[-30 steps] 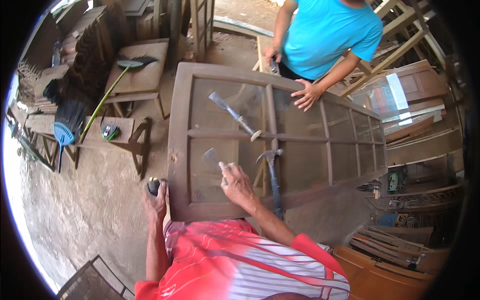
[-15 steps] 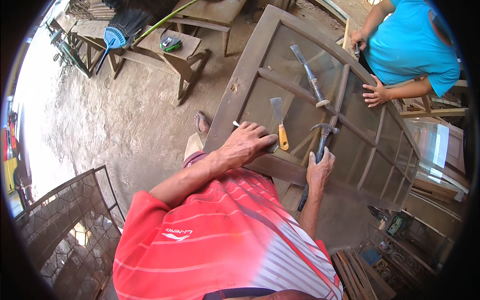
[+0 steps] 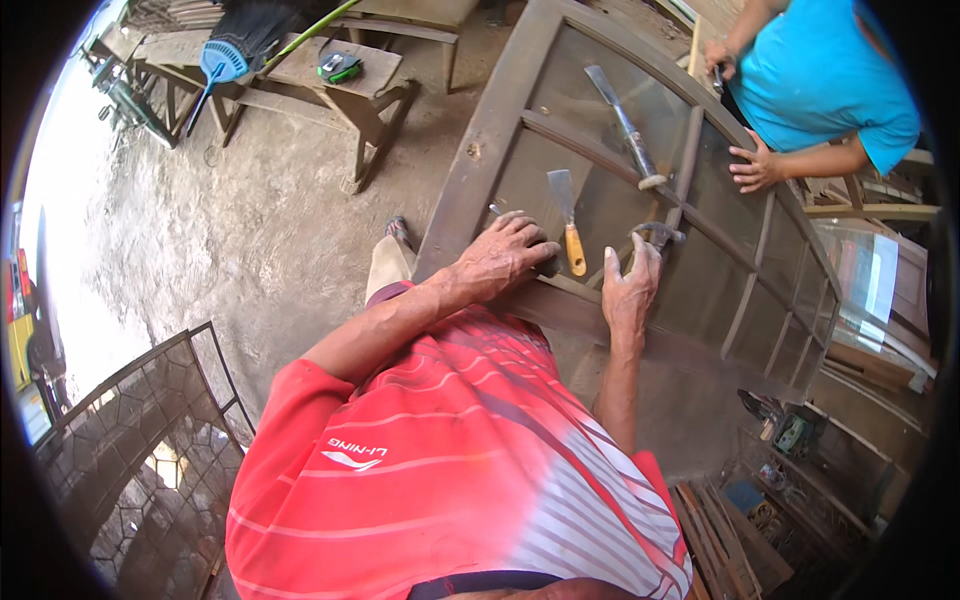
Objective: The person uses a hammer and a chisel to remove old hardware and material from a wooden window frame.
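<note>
A brown wooden door frame with glass panes (image 3: 480, 150) lies in front of me. My left hand (image 3: 508, 255) rests on its near edge, fingers curled round a slim tool whose pale tip pokes out by the knuckles; its kind is hidden. My right hand (image 3: 630, 288) is at a claw hammer (image 3: 660, 233), close to the head, thumb spread from the fingers; hand and forearm cover the handle. Between my hands lies a putty knife (image 3: 574, 248) with a yellow handle. Farther off, a chisel (image 3: 626, 128) lies across a glazing bar.
A co-worker in a blue shirt (image 3: 825, 85) stands at the far right, one hand (image 3: 755, 163) on the frame's edge. At the far left, a wooden bench (image 3: 365, 95) holds a tape measure (image 3: 340, 67) and a blue broom (image 3: 223, 62). A metal grille (image 3: 140, 420) stands at lower left.
My right hand has moved up toward the hammer's head, and the handle below it no longer shows. The hammer's head has shifted slightly away from me. My left hand keeps its grip.
</note>
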A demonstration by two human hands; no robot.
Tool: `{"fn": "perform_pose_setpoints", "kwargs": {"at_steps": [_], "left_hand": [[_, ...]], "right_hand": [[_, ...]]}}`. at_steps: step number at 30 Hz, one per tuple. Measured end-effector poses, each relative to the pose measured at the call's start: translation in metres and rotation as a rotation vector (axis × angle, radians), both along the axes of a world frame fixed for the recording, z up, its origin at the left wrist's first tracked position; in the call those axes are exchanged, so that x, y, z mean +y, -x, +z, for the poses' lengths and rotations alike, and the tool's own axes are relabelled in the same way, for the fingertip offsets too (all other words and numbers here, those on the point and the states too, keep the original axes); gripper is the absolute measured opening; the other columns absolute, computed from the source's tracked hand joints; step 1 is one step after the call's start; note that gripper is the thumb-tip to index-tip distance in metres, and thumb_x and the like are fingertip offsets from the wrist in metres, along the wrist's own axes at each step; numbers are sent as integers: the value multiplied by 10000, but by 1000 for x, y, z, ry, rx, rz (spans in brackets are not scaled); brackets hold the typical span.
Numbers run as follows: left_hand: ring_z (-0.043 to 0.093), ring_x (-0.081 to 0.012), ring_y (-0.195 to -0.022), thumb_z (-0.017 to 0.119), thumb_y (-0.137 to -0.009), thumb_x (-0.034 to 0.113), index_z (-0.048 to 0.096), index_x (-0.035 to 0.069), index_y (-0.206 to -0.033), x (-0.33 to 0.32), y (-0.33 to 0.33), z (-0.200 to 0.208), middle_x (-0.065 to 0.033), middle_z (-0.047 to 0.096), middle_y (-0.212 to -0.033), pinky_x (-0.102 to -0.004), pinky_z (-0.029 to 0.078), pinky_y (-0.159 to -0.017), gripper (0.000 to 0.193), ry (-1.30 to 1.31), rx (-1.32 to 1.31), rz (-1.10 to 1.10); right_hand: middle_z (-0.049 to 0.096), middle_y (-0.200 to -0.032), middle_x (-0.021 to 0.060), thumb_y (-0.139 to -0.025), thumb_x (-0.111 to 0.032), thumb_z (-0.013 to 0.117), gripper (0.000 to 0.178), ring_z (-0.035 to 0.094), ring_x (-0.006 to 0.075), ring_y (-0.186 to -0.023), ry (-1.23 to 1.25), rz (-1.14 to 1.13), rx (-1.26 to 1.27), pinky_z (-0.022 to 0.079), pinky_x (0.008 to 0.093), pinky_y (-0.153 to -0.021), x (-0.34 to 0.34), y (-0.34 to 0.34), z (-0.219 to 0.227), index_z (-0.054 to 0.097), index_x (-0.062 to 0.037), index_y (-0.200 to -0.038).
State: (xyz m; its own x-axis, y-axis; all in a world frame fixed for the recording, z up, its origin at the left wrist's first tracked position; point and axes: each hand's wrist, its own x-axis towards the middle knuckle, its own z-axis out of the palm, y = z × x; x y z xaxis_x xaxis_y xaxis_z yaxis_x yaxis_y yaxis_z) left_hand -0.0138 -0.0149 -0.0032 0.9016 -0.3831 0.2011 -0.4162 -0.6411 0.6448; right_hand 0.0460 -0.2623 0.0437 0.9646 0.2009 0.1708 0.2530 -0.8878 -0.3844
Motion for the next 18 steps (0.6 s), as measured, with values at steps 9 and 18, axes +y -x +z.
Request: {"fn": "perform_pose_setpoints", "kwargs": {"at_steps": [9,18], "left_hand": [[531,-370,-1357,747,-886,161,642,92,-1341,53,8,7,-150,620,-1331,-503,411,-1178,472,211,-103,47],[684,-377,-1106,765,-953,211,669,34,-1222,146,11,-18,-182,706,-1172,-460,551,-923,336,321,277,581]], "right_hand": [[613,-1320,255,-953,-230,765,511,597,425,-1237,-5,76,92,499,494,-1043,73,-2,12,611,26,-1368],[651,-1188,188,-881,-197,821,468,617,394,-1128,63,240,191,490,501,-979,118,39,4,647,-10,-1272]]}}
